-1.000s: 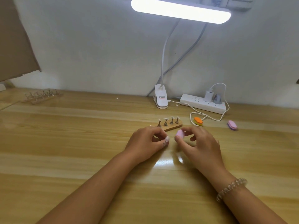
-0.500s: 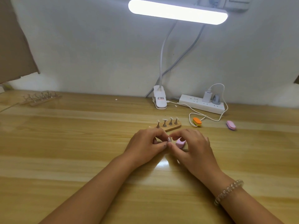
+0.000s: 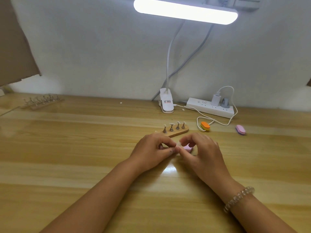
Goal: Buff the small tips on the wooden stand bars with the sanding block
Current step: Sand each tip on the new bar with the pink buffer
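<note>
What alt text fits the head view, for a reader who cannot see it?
Two hands meet over a wooden table: the left hand pinches a small pale tip, the right hand holds a pink sanding block beside it. Behind them lies a wooden stand bar with four tips.

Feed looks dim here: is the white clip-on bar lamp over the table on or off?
On. The white clip-on bar lamp glows bright along its whole bar and leaves a glare spot on the glossy wooden table.
</note>
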Action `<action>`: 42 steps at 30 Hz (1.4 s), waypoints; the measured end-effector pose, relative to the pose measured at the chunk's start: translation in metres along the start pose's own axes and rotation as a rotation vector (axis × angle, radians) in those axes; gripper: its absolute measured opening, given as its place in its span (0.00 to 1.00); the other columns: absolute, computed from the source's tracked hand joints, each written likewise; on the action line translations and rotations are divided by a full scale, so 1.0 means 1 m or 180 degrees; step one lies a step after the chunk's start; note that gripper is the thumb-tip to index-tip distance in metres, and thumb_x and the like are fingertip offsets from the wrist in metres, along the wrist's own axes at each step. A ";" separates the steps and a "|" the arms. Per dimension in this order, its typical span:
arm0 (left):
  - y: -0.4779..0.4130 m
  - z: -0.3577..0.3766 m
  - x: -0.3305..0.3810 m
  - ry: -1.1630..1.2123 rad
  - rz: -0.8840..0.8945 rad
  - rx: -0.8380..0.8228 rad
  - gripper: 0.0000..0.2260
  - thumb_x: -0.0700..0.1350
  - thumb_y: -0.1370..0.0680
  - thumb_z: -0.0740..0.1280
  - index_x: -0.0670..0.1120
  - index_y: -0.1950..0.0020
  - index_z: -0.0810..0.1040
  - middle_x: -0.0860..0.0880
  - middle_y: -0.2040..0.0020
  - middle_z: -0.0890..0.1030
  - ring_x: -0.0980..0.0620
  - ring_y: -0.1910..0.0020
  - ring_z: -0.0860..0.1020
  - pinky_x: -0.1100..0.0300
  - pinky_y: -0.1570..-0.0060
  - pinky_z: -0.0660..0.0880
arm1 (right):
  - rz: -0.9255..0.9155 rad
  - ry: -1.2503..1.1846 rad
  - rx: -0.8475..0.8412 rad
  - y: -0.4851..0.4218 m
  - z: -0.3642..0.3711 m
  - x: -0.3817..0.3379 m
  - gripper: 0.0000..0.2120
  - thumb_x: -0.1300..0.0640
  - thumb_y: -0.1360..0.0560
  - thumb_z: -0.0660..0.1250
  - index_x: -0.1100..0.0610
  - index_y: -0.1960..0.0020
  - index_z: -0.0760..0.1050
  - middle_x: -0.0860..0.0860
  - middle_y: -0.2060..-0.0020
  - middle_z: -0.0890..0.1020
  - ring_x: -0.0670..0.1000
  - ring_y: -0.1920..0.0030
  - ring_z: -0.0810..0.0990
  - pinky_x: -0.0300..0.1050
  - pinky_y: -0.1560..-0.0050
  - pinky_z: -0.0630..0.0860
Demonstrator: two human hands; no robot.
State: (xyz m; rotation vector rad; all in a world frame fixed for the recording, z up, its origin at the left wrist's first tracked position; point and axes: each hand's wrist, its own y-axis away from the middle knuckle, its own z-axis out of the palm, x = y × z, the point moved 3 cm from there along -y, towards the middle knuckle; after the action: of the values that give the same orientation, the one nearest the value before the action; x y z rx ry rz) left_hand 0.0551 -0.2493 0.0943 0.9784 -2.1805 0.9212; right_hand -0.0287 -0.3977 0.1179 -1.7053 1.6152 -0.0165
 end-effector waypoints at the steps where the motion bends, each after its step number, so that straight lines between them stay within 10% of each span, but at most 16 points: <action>1: 0.000 0.000 0.000 -0.0027 0.0010 0.0011 0.03 0.50 0.27 0.76 0.55 0.54 0.86 0.62 0.61 0.79 0.62 0.68 0.72 0.61 0.60 0.69 | 0.0020 -0.0048 -0.0029 0.000 0.000 0.000 0.06 0.52 0.28 0.75 0.50 0.55 0.79 0.42 0.60 0.80 0.47 0.56 0.77 0.52 0.46 0.70; 22: 0.000 -0.002 0.003 -0.0040 0.0007 -0.0090 0.08 0.46 0.28 0.77 0.60 0.56 0.86 0.65 0.69 0.75 0.70 0.67 0.72 0.75 0.66 0.64 | 0.0043 0.0146 -0.0237 0.000 0.002 0.003 0.08 0.44 0.29 0.73 0.45 0.54 0.78 0.40 0.60 0.77 0.44 0.53 0.74 0.49 0.47 0.68; 33: 0.000 -0.002 0.005 0.0062 -0.0094 -0.0186 0.04 0.50 0.27 0.76 0.60 0.57 0.85 0.59 0.57 0.83 0.68 0.67 0.73 0.70 0.63 0.65 | 0.0098 -0.0026 -0.0223 0.000 0.000 -0.001 0.06 0.48 0.28 0.74 0.46 0.54 0.79 0.42 0.55 0.78 0.47 0.51 0.75 0.55 0.45 0.70; 42: 0.001 0.001 0.000 -0.0014 -0.0126 -0.0175 0.05 0.49 0.25 0.74 0.59 0.52 0.83 0.62 0.57 0.81 0.66 0.67 0.73 0.65 0.59 0.68 | 0.0974 0.0745 -0.0360 -0.001 0.001 0.018 0.20 0.42 0.27 0.66 0.46 0.36 0.74 0.47 0.43 0.71 0.50 0.37 0.69 0.50 0.38 0.65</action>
State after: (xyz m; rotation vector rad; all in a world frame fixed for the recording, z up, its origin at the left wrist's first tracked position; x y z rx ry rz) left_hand 0.0537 -0.2492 0.0937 0.9947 -2.1707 0.8373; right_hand -0.0238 -0.4127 0.1089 -1.5668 2.0734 0.0274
